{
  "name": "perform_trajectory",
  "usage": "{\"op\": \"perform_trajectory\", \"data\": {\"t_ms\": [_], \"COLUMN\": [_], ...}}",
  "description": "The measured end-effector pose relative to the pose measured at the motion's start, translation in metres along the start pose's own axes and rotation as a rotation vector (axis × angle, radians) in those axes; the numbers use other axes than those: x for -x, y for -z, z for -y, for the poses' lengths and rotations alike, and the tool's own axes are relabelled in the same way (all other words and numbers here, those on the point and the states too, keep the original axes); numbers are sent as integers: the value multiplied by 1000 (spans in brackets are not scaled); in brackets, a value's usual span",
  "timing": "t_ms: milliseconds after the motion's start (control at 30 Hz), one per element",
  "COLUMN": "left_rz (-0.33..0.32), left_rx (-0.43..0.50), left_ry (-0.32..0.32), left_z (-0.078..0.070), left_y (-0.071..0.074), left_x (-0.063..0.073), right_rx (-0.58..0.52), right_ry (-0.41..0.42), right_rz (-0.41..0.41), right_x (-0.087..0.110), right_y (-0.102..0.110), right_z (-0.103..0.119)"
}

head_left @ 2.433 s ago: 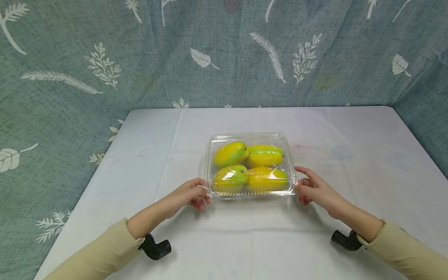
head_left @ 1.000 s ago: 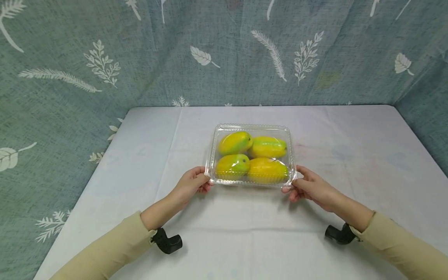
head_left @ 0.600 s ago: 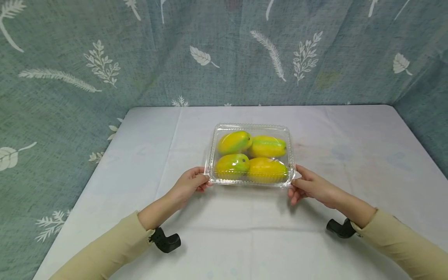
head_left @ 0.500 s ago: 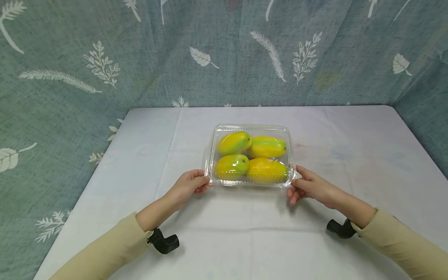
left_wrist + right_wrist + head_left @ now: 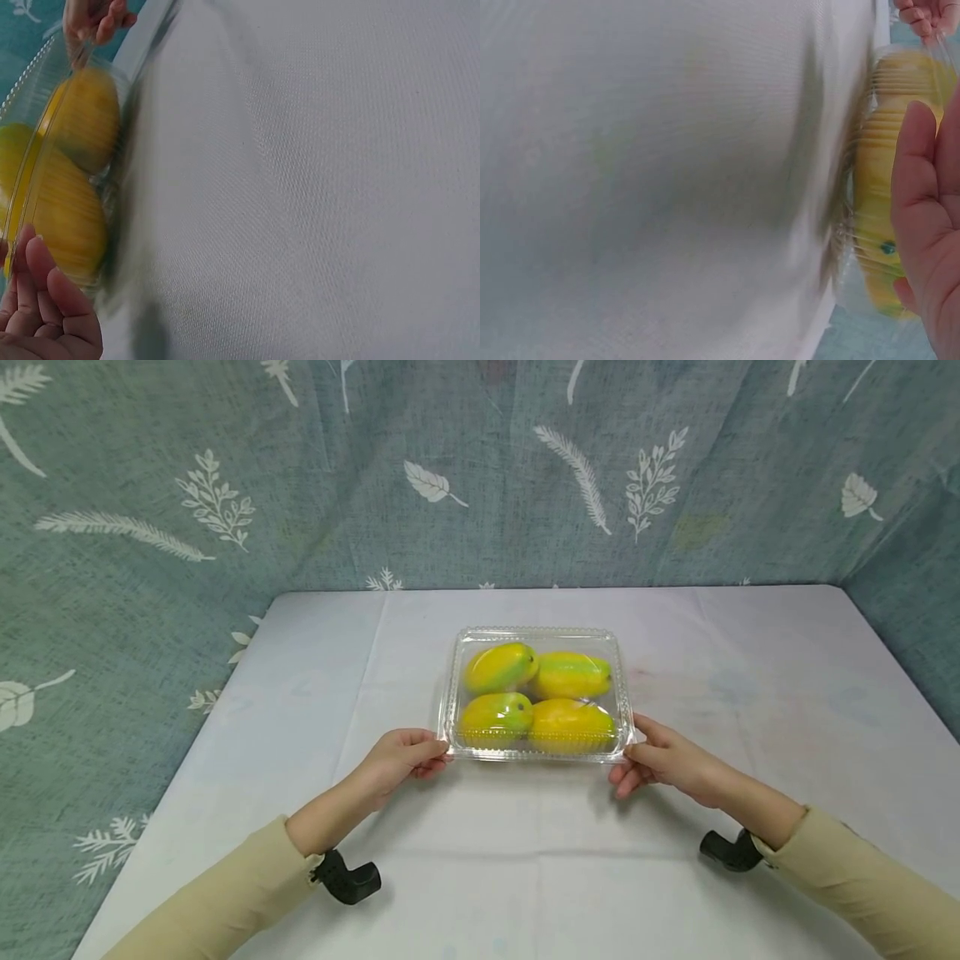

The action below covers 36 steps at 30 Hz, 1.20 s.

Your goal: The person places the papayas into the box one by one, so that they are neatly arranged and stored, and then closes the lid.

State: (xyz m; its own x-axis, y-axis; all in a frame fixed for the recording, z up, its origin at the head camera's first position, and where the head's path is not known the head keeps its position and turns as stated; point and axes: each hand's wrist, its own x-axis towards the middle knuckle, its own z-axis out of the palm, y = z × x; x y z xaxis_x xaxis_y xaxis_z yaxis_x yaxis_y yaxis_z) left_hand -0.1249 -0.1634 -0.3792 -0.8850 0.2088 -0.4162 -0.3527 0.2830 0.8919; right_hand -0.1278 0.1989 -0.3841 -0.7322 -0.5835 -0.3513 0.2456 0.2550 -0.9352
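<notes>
A clear plastic clamshell box [image 5: 536, 757] with its lid down holds several yellow-green mangoes [image 5: 573, 727], lying in two rows. My left hand [image 5: 393, 762] pinches the rim at the near left corner, thumb on top. At the near right corner my right hand [image 5: 667, 764] grips the rim between thumb and fingers. The left wrist view has mangoes [image 5: 67, 217] behind the clear wall, beside the curled fingers of my left hand [image 5: 49, 315]. In the right wrist view, my right hand [image 5: 930, 217] partly covers the box. Whether the box's underside touches the table cannot be told.
A white cloth covers the table [image 5: 525, 877]. Behind it and at the sides hangs a green-grey curtain [image 5: 495, 527] with white leaf prints. Black wrist cameras [image 5: 348, 878] hang from both beige sleeves [image 5: 225, 893].
Since the earliest frame the box has shifted away from me and slightly right, and both hands have taken hold of its near corners. Over the last half second it has barely moved.
</notes>
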Motion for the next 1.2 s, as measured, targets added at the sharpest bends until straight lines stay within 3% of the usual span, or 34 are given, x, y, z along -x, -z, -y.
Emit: {"op": "perform_trajectory", "data": {"t_ms": [333, 667, 867, 1200], "left_rz": [-13, -24, -37, -74], "left_rx": [5, 19, 1, 22], "left_ry": [24, -10, -24, 8], "left_z": [-5, -7, -7, -10], "left_y": [-4, -6, -7, -9], "left_x": [-3, -3, -3, -6], "right_rx": [-5, -53, -25, 13], "right_ry": [3, 19, 25, -42], "right_rz": [-42, -117, -195, -281], "right_x": [3, 3, 4, 3], "right_y": [-1, -6, -14, -17], "right_z": [5, 3, 3, 7]}}
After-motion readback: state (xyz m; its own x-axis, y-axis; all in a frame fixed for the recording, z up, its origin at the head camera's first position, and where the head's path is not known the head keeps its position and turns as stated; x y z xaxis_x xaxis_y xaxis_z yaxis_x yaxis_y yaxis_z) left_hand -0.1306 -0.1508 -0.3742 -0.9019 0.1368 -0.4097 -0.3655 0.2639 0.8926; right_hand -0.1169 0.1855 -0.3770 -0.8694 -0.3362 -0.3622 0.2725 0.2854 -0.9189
